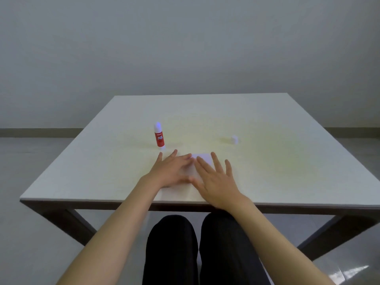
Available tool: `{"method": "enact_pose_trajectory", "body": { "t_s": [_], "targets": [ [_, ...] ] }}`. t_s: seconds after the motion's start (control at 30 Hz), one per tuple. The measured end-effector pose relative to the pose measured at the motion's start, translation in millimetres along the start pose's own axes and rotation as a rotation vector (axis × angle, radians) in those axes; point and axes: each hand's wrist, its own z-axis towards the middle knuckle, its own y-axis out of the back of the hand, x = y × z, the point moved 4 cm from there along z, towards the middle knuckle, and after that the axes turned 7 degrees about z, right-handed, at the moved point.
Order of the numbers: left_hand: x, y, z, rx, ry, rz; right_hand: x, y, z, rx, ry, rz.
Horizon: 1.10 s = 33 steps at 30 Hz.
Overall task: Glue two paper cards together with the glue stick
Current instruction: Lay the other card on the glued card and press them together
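White paper cards lie flat on the table near its front edge, mostly hidden under my hands; I cannot tell one card from the other. My left hand rests palm down on the cards' left part, fingers spread. My right hand presses flat on the right part, fingers apart. A red glue stick stands upright just beyond my left hand, uncapped, with its bluish glue tip showing. Its white cap lies apart on the table to the right.
The pale table stands before a grey wall, its front edge close to my knees. Dark table legs slant down to both sides. My legs in black trousers sit under the table.
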Motion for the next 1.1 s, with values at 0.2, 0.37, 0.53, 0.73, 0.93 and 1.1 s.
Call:
{"method": "enact_pose_trajectory", "body": {
  "t_s": [0.2, 0.37, 0.53, 0.73, 0.93, 1.1],
  "targets": [
    [10.0, -6.1, 4.3, 0.036, -0.035, -0.012, -27.2, -1.2, 31.0, 0.141, -0.162, -0.094],
    [14.8, -13.0, 6.5, 0.075, -0.042, 0.005, -10.8, -4.3, 19.7, 0.183, -0.155, -0.091],
    [20.0, -14.0, 10.6, 0.085, -0.047, 0.008, 4.5, -17.8, -9.7, 0.161, -0.054, -0.048],
    [19.4, -13.9, 10.0, 0.112, -0.062, 0.019, -19.3, 5.2, 13.7, 0.247, -0.197, -0.087],
    [18.1, -15.2, 8.7, 0.118, -0.077, 0.001, 3.0, -17.5, -3.0, 0.256, 0.026, -0.024],
    [13.7, -9.5, 7.3, 0.143, -0.074, 0.001, -26.9, 8.6, 26.5, 0.258, -0.138, -0.086]
  ]
}}
